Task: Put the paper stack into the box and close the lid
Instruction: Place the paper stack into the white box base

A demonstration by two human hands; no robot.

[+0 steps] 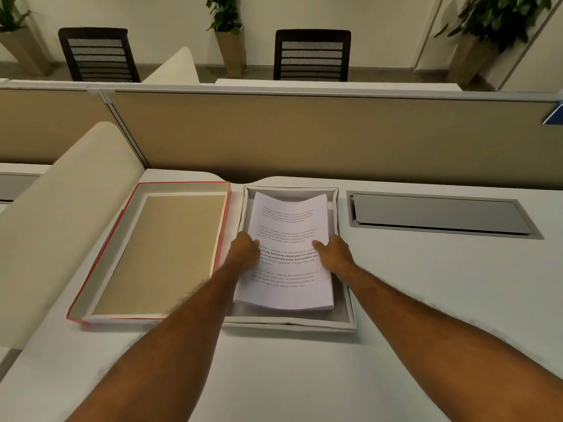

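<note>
A thick stack of printed white paper (288, 226) sits over the open grey box (342, 318) at the middle of the desk, its near end raised above the box floor. My left hand (243, 251) grips the stack's left edge and my right hand (333, 254) grips its right edge, thumbs on top of the page. The red-edged lid (152, 254) lies upside down just left of the box, showing its tan inside.
A grey cable hatch (438, 213) is set into the desk to the right of the box. A tan partition (304, 132) runs along the desk's back, and a cream curved divider (61, 214) bounds the left side.
</note>
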